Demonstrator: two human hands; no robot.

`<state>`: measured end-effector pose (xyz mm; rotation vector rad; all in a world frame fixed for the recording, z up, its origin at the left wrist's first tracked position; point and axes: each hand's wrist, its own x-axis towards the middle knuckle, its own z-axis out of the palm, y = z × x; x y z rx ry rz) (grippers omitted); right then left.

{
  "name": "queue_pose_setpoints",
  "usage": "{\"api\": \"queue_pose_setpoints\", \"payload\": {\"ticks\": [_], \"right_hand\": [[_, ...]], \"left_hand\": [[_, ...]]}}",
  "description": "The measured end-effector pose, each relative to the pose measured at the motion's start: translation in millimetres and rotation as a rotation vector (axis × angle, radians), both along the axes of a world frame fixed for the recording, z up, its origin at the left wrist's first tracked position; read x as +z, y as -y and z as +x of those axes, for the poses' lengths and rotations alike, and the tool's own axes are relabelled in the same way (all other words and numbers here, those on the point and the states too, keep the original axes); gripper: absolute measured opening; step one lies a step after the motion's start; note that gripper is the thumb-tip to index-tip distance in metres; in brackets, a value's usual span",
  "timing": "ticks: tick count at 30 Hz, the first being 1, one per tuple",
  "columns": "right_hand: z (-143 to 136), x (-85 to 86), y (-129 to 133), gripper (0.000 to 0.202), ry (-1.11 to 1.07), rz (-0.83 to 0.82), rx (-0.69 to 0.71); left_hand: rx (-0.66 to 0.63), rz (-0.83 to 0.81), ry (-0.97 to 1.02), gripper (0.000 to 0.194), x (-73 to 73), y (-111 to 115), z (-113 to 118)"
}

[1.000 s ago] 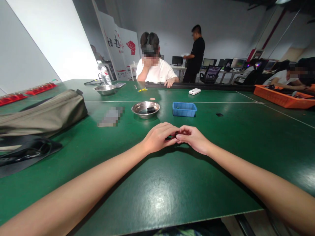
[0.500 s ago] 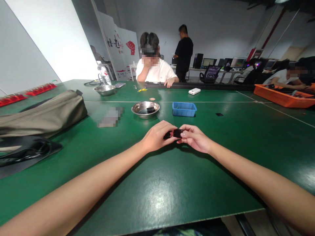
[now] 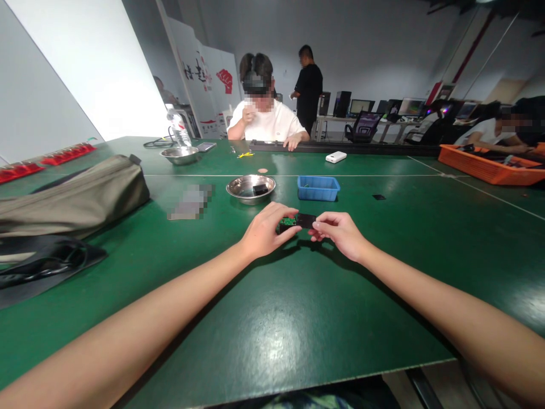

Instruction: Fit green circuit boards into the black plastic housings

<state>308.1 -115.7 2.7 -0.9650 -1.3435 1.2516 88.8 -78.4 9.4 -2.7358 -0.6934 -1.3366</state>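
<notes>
My left hand (image 3: 266,232) is closed around a small black case (image 3: 288,230), thumb below and fingers above. A green circuit board (image 3: 288,221) shows in its open top. Pinched between the thumb and fingers of my right hand (image 3: 342,232) is a flat black cover (image 3: 306,221). The cover's left end meets or overlaps the case; whether they are joined I cannot tell. Beyond my hands, a steel bowl (image 3: 235,193) has a black box-like part (image 3: 259,190) in it. To its right is a blue plastic bin (image 3: 318,195) with something small and green inside.
On the green table (image 3: 272,318) lie a khaki bag (image 3: 85,196) at left, a small black piece (image 3: 378,197) and a white power bank (image 3: 336,157). A second bowl (image 3: 179,162), a water bottle (image 3: 180,130) and an orange basket (image 3: 485,170) stand farther off. A person (image 3: 266,122) sits opposite.
The black cover has shifted and tilted, and the green circuit board in the case has come into view. My hands have moved slightly up and apart.
</notes>
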Motion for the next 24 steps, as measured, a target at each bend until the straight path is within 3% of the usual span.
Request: {"api": "queue_pose_setpoints", "payload": {"ticks": [9, 19, 24], "right_hand": [[-2.1, 3.0, 0.4, 0.032, 0.072, 0.028, -0.001], [0.9, -3.3, -2.9, 0.032, -0.145, -0.038, 0.013], [0.6, -5.5, -4.3, 0.030, -0.099, 0.005, -0.020]], "left_hand": [[-0.015, -0.037, 0.025, 0.015, -0.1, -0.2, -0.5], [-0.108, 0.097, -0.063, 0.011, -1.6, -6.4, -1.6], [-0.102, 0.134, -0.074, 0.013, 0.7, -6.2, -2.6]]}}
